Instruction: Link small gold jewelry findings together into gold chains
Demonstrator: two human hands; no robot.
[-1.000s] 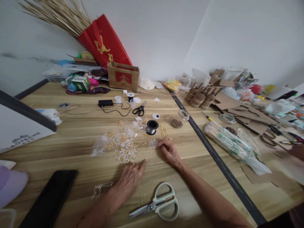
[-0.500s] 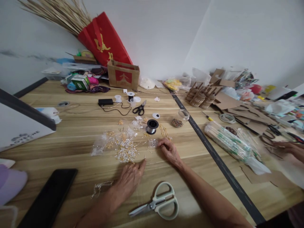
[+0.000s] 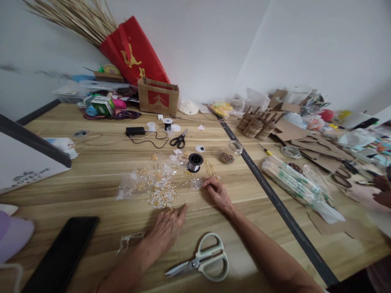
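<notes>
So the left hand [image 3: 168,228] is palm down on the worktop [image 3: 122,219], fingers loosely open with the index poking out, its tip right by a tiny gold-coloured piece [image 3: 185,201]. Can't see anything gripped in it. The heap of clear and gold beads [image 3: 163,195] sits just beyond that hand, with crinkly clear plastic bags [image 3: 126,185] next to it on the left. The right hand [image 3: 218,196] rests on its side, fingers curled in, near some small silver rings [image 3: 198,184] and the lower end of a gold chain [image 3: 210,168]; honestly can't tell if it's pinching anything. A black spool of wire [image 3: 195,162] stands a bit past the rings, and a tub of brownish beads [image 3: 227,158] is off to its right. Closer to the camera there's a pair of pale-handled scissors [image 3: 210,258] lying between the forearms, blades pointing left, plus a silver chain [image 3: 130,241] beside the left wrist and a dark phone [image 3: 61,252] further left. Over at the right edge you get a bit of another person's hand [image 3: 381,198], pretty blurry, well apart from these two.
</notes>
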